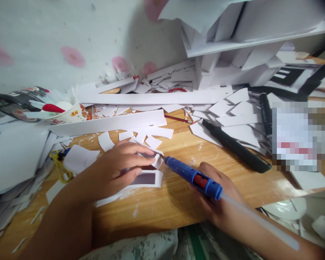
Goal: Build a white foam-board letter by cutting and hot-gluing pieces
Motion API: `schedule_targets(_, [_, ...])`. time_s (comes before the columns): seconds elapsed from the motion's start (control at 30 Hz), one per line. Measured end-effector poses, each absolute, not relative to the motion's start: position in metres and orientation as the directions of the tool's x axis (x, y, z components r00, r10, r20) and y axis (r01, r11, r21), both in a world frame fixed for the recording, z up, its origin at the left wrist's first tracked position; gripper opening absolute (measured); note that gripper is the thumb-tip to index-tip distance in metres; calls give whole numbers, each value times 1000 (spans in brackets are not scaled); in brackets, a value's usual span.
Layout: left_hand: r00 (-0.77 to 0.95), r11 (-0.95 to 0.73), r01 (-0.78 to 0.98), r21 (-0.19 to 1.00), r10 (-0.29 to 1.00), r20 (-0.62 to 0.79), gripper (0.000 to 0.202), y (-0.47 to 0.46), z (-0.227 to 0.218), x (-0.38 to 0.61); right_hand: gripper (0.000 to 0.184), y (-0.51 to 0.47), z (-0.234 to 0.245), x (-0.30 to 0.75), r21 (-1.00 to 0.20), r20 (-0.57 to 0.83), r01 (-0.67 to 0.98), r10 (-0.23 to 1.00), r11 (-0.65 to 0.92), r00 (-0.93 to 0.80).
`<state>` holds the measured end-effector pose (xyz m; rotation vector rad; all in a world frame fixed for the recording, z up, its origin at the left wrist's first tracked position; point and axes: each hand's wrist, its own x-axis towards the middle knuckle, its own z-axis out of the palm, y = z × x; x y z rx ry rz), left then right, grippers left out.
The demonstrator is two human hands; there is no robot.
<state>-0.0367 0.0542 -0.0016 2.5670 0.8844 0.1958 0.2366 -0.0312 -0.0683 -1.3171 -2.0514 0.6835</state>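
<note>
My right hand (219,196) is wrapped around a blue hot glue gun (178,169), with a long clear glue stick (262,220) trailing from its rear over my forearm. The gun's nozzle points left and reaches the upper right corner of a small white foam-board frame (158,178), which has open compartments. My left hand (124,162) lies over the left part of that frame, fingers and thumb steadying it on the wooden table; the part under my palm is hidden. Just behind it lie several cut curved white pieces (159,131).
Behind stand long white strips (151,97) and a paper cup (70,113) of tools. A black utility knife (235,146) and a pencil (178,118) lie among scraps. A white model structure (219,68) rises back right; stacked sheets (16,155) and a yellow clip (61,168) sit left.
</note>
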Motion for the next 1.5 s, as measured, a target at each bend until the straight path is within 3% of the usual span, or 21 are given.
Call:
schedule_targets(0.3, [788,-714,551,432,616,15,32,54,-1,-36,26,-32,-68,237,-737,153,588,930,333,-335])
schedule_targets(0.43, [796,-724,542,426,605,16,32,55,-2,-36,23,-33,-69,237,-700,162,623,927,350,-339])
schedule_targets(0.7, [785,-709,557,434,619,4,32,55,-2,-37,28,-31,-64,239,-635,43,700,919,328,-391])
schedule_targets(0.93, [798,-724,540,429,603,14,33,55,-3,-38,32,-30,-62,240,-693,-33,677,927,249,-374])
schedule_targets(1.07, [793,-722,548,421,609,13,33,55,-3,-37,31,-27,-59,240,-640,-99,727,912,249,-399])
schedule_targets(1.3, [780,-711,562,423,625,14,32,54,-2,-37,25,-23,-58,243,-616,-48,709,882,344,-469])
schedule_targets(1.5, [784,-715,552,429,620,25,32,54,-2,-37,27,-21,-56,242,-665,-51,687,901,292,-432])
